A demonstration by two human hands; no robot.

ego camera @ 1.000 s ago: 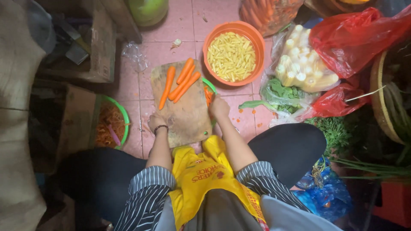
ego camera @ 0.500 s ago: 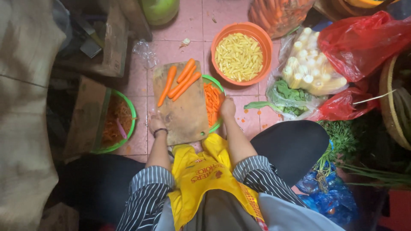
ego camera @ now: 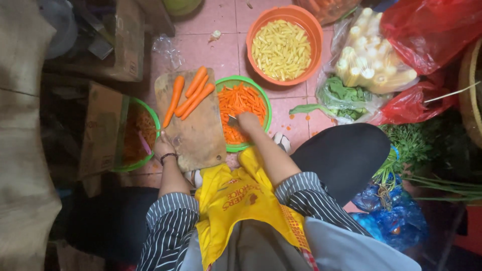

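Board (ego camera: 193, 133) has shifted left since a moment ago, uncovering the green bowl (ego camera: 261, 95) of carrot sticks; cut pieces now sit there, whole carrots (ego camera: 188, 95) remain on the board. Left hand (ego camera: 163, 146) fingers curled on board's edge. Right hand (ego camera: 248, 122) closed around a knife (ego camera: 232, 120) over the bowl. Pink tiled floor (ego camera: 211, 45), crowded with produce bags and an orange bowl (ego camera: 311, 27).

Pink tiled floor (ego camera: 201, 47): orange bowl (ego camera: 315, 30), green bowl (ego camera: 265, 100), bags, cardboard boxes.

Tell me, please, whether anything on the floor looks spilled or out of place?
Yes: a few small orange bits lie loose on the pink floor tiles, just right of the green bowl of cut carrots beside the right hand; they look like stray carrot pieces.
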